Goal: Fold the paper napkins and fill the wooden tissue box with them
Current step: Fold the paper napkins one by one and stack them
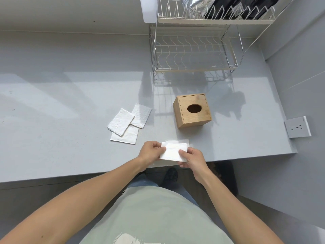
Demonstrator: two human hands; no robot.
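folding step: both hands, left hand and right hand, pinch 1 napkin between them at table edge; 3 napkins left of hands, wooden box just beyond. next: crease, insert through its oval hole.

White paper napkin, partly folded, held flat just above counter's near edge. Three folded napkins lie overlapping, loose pile to the left. Wooden tissue box w/ oval top hole stands upright, well behind, slightly rotated.
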